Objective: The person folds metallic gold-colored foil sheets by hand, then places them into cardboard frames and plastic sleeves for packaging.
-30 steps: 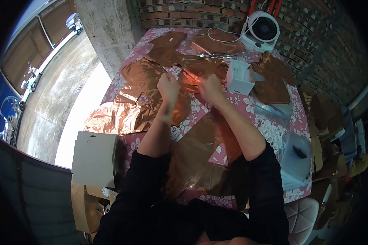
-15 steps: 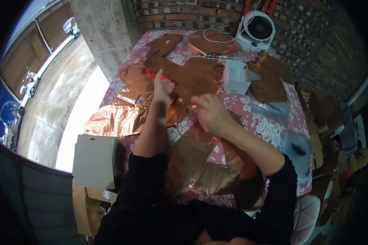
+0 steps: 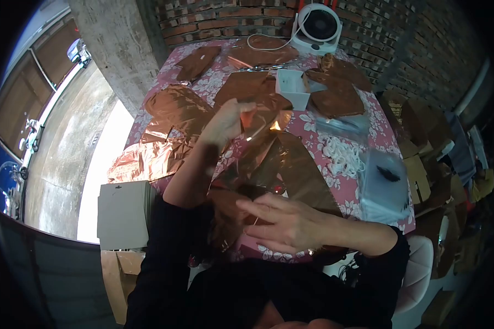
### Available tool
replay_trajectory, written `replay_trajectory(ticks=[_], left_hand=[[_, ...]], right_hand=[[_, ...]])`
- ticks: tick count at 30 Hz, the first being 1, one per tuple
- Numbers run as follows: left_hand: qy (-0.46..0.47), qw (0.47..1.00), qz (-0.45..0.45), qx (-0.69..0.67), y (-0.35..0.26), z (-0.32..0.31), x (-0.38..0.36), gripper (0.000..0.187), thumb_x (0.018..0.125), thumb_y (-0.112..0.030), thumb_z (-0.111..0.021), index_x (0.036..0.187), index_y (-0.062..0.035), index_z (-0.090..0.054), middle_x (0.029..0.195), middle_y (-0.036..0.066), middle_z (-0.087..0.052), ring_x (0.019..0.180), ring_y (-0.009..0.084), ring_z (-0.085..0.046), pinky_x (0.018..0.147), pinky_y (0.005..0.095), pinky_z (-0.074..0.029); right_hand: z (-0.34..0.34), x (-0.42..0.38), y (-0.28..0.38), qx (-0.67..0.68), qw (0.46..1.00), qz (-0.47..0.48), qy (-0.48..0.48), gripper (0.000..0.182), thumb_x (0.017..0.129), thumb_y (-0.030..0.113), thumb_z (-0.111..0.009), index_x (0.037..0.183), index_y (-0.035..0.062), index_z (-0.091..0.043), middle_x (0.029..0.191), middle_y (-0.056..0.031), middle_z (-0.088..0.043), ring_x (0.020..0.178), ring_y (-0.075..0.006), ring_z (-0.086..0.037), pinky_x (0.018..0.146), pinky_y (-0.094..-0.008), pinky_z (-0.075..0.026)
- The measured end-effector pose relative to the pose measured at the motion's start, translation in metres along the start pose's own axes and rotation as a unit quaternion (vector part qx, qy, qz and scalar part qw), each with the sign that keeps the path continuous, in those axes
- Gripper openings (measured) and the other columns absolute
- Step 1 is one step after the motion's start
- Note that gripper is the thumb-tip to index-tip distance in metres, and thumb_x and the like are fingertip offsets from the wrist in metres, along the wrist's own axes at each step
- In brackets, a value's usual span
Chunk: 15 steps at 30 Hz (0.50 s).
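Note:
Flat copper-coloured foil balloons cover the middle of the table. My left hand (image 3: 223, 123) is closed on a foil balloon (image 3: 266, 112), thumb stretched to the right across it. Loose foil (image 3: 304, 170) spreads on the table between my arms. Closer to my body, my right hand (image 3: 285, 223) has bent fingers pointing left, with a thin pale line by the fingertips. What it pinches cannot be made out. Darker foil (image 3: 225, 211) lies just left of those fingertips, partly under my left forearm.
A white box (image 3: 293, 98) stands beyond my hands, with a white fan (image 3: 317, 27) at the back. White strings (image 3: 341, 156) and clear plastic bags (image 3: 381, 189) lie on the right. Grey cardboard (image 3: 123, 214) is stacked at left. More shiny foil (image 3: 148, 159) lies on the flowered tablecloth (image 3: 368, 131).
My right hand has come down toward my body, away from my left hand. My left hand, flat on the foil before, has closed on it. The foil between my arms has shifted. The view has turned slightly.

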<state>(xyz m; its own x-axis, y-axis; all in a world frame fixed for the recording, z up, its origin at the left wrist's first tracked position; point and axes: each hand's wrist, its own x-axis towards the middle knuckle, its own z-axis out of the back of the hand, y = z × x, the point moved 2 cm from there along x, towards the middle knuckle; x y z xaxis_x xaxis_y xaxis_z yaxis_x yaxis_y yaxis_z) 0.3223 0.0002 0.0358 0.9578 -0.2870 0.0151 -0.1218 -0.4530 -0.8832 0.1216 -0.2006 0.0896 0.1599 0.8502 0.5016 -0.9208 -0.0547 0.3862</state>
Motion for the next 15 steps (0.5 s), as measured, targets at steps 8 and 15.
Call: replay_trajectory(ticks=[8,15], left_hand=[[0.037,0.989,-0.014,-0.144,0.001,-0.036,-0.043,0.029,0.093,-0.004,-0.056,0.122,-0.0037,-0.056,0.11,0.007,-0.064,0.099,0.0159,-0.064,0.083,0.0369,-0.059],[0.051,0.989,-0.066,-0.121,-0.039,-0.083,-0.084,0.024,0.092,-0.003,-0.056,0.116,-0.0028,-0.058,0.106,0.007,-0.064,0.091,0.0158,-0.065,0.083,0.0282,-0.054]], right_hand=[[0.013,-0.042,-0.014,-0.146,0.98,-0.041,-0.127,0.031,0.072,0.011,-0.07,0.1,-0.0015,-0.064,0.123,-0.0202,-0.056,0.102,-0.0335,-0.056,0.087,-0.0381,-0.048],[0.033,-0.062,-0.041,-0.102,0.862,-0.363,-0.34,0.064,0.083,0.012,-0.07,0.135,-0.0031,-0.035,0.122,-0.0142,-0.054,0.118,-0.0207,-0.048,0.098,-0.0346,-0.041]])
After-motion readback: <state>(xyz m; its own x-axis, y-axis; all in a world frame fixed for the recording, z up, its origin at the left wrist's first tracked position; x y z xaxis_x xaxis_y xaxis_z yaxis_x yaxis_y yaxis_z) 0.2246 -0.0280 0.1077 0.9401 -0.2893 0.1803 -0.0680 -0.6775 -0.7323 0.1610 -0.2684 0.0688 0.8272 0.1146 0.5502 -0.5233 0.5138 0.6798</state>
